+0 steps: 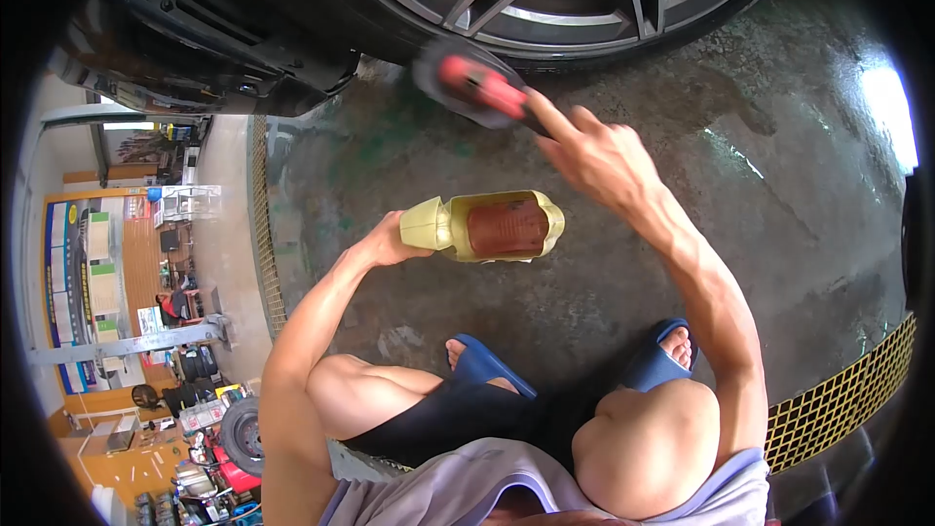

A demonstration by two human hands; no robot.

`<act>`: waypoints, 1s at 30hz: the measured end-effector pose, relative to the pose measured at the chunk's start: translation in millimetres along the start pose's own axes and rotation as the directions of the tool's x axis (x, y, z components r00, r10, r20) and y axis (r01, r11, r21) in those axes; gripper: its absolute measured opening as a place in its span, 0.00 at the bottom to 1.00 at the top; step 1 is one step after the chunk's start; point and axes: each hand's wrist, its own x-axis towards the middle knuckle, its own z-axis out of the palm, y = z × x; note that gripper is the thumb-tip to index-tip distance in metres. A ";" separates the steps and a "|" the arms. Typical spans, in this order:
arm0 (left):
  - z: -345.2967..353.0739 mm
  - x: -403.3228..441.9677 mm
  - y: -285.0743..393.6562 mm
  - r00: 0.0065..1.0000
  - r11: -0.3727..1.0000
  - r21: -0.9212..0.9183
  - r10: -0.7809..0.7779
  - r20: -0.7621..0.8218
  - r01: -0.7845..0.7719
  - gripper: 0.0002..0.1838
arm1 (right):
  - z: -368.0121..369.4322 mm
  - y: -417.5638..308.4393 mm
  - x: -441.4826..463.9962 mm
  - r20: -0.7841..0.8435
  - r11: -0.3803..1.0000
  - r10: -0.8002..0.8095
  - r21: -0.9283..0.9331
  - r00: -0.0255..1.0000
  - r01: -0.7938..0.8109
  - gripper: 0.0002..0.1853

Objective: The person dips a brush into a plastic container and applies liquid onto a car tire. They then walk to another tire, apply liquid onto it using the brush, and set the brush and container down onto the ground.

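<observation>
My right hand is closed round the handle of a red and black brush, which is smeared by motion just below the car tire. I cannot make out whether the brush touches the tire. A cut-open yellow plastic jug with reddish-brown liquid in it is held over the floor by my left hand. The jug's near-left end hides most of that hand's fingers. Above the tire's sidewall shows a grey spoked wheel rim.
Dark car bodywork fills the upper left. The concrete floor looks wet and stained. Yellow floor grating runs at the lower right, with another strip at left. Shop shelves and a loose tire stand far left. My blue sandals are below the jug.
</observation>
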 end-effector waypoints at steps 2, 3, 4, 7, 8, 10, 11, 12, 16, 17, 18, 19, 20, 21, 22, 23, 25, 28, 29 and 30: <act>-0.1 -1.8 -0.5 0.998 0.997 -0.054 -0.052 0.021 0.053 0.22 | 0.1 -26.6 29.1 -0.240 0.970 -0.100 0.194 0.966 0.149 0.31; -1.6 -1.8 -0.8 0.997 0.994 -0.076 -0.074 0.029 0.076 0.22 | 7.2 -33.1 44.2 -0.308 0.927 -0.071 0.330 0.949 0.177 0.30; -2.3 -2.0 -0.9 0.999 0.995 -0.082 -0.048 0.019 0.050 0.22 | 14.4 -30.9 49.4 -0.282 0.906 -0.041 0.394 0.958 0.155 0.30; 0.2 -2.3 -1.9 1.000 0.996 -0.090 0.023 -0.005 -0.023 0.23 | 17.4 -25.1 46.7 -0.015 0.815 0.078 0.577 0.997 -0.056 0.32; -0.4 -2.3 2.9 0.999 0.996 -0.083 0.042 -0.013 -0.043 0.23 | 19.6 -14.3 41.2 0.010 0.822 0.100 0.563 0.995 -0.089 0.32; 0.2 -1.5 4.3 1.000 0.998 -0.056 0.013 0.004 -0.013 0.25 | 26.6 13.9 29.3 0.065 0.831 0.141 0.534 0.988 -0.154 0.32; -2.9 0.2 2.1 0.999 0.999 -0.030 -0.036 0.035 0.038 0.26 | 26.1 26.3 26.3 0.088 0.853 0.154 0.491 0.984 -0.177 0.33; -4.0 0.5 0.2 0.994 0.996 -0.002 -0.086 0.068 0.086 0.28 | 25.9 35.5 23.1 0.067 0.861 0.142 0.484 0.988 -0.157 0.32; -1.7 -3.5 -2.8 0.999 1.000 -0.031 -0.002 0.033 0.003 0.27 | -9.8 81.2 10.4 0.334 0.811 0.284 0.417 0.899 -0.411 0.33; -1.8 -3.6 -1.3 0.999 1.000 -0.020 -0.016 0.036 0.016 0.27 | -7.5 99.6 3.9 0.301 0.840 0.281 0.382 0.911 -0.385 0.33; -2.4 -2.2 -0.4 0.999 1.000 -0.007 -0.025 0.044 0.026 0.27 | -9.1 109.5 -1.4 0.220 0.878 0.262 0.349 0.940 -0.327 0.31; -3.7 -0.8 0.5 0.999 0.999 0.004 -0.032 0.040 0.032 0.26 | -18.7 124.9 -7.6 0.286 0.853 0.335 0.312 0.898 -0.418 0.32; -4.1 -1.0 0.4 0.998 0.999 0.014 -0.042 0.037 0.041 0.26 | -36.9 126.7 -10.6 0.352 0.820 0.405 0.269 0.844 -0.505 0.32; -3.0 -2.5 0.8 0.998 0.998 0.020 -0.052 0.035 0.052 0.26 | -37.2 144.2 -15.2 0.332 0.829 0.432 0.221 0.838 -0.515 0.32; -2.0 -4.1 1.5 0.998 0.999 0.016 -0.049 0.029 0.048 0.25 | -39.9 163.8 -20.2 0.313 0.832 0.462 0.169 0.830 -0.528 0.31; -2.8 -3.9 3.7 0.999 0.999 0.014 -0.039 0.025 0.039 0.24 | -49.7 174.7 -26.7 0.257 0.883 0.393 0.162 0.883 -0.440 0.30; -2.2 -3.0 2.7 1.000 1.000 -0.003 -0.005 0.012 0.005 0.23 | -56.7 206.4 -39.5 0.136 0.921 0.360 0.101 0.923 -0.375 0.29; -2.1 -4.9 2.1 1.000 1.000 0.011 -0.011 0.009 0.011 0.23 | -104.6 194.5 -41.2 0.121 0.807 0.590 -0.059 0.798 -0.587 0.26; -1.5 -6.2 2.8 1.000 1.000 0.007 -0.020 0.006 0.020 0.23 | -96.4 235.5 -53.3 -0.027 0.873 0.474 -0.113 0.880 -0.474 0.25; -0.4 -7.0 3.8 1.000 1.000 0.001 -0.027 0.000 0.027 0.23 | -108.3 224.6 -56.2 -0.059 0.793 0.605 -0.039 0.794 -0.608 0.24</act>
